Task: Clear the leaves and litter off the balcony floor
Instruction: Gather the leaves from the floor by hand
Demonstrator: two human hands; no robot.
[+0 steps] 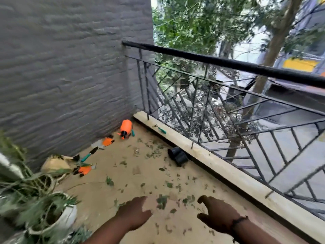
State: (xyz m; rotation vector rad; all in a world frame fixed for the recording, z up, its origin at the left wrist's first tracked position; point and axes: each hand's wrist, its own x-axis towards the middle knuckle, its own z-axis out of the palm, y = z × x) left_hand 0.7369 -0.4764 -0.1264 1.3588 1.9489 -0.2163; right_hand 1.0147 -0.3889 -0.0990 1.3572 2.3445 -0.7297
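Green leaves and small bits of litter lie scattered over the tan balcony floor, thickest between my hands and near the black pots. My left hand reaches out low over the floor with its fingers extended and holds nothing. My right hand, a dark band at its wrist, hovers beside it with loosely spread fingers, also holding nothing. A clump of leaves sits on the floor between the two hands.
Two black pots lie on their sides by the concrete kerb under the metal railing. An orange sprayer, orange gloves, a trowel and a brown bag sit along the grey wall. Potted plants stand at left.
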